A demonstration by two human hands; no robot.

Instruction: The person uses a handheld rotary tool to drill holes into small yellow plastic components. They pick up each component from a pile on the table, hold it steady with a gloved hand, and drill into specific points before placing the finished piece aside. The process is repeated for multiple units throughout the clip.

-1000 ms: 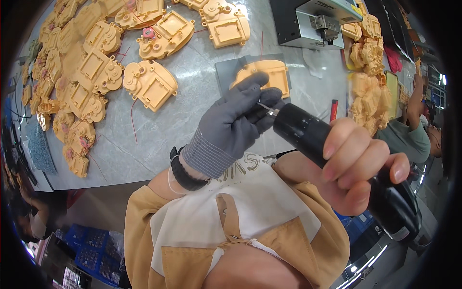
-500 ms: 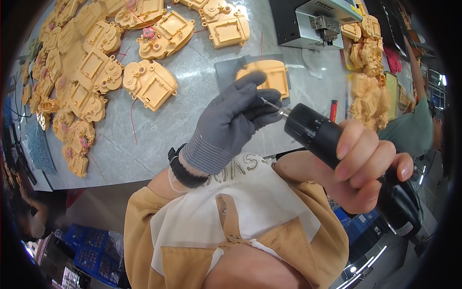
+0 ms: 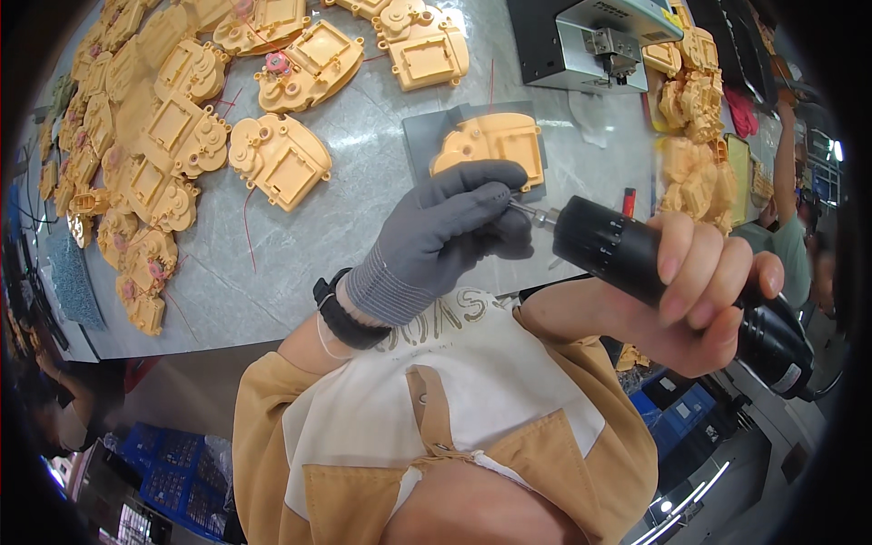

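Note:
My right hand (image 3: pixel 699 282) is bare and wraps round a black electric screwdriver (image 3: pixel 604 250), which points up and to the left. Its metal bit (image 3: pixel 543 218) reaches the fingertips of my left hand (image 3: pixel 445 222), in a grey glove. Those fingers are pinched together at the bit's tip; whatever small thing may be between them is hidden. Just beyond the gloved hand, a yellow-orange plastic housing (image 3: pixel 500 141) lies on a dark grey plate (image 3: pixel 421 141), partly covered by my fingers.
Many similar housings (image 3: pixel 282 159), some with red wires, spread over the left of the grey table (image 3: pixel 350 263). A grey-black machine (image 3: pixel 581 45) stands at the back right, beside stacked yellow parts (image 3: pixel 695 182). A red object (image 3: pixel 629 202) lies near the screwdriver. Another person (image 3: pixel 786 245) is at far right.
The screwdriver and my right hand have shifted slightly right and become more level. My left fingers have closed round the bit's tip and moved a little, uncovering more of the housing.

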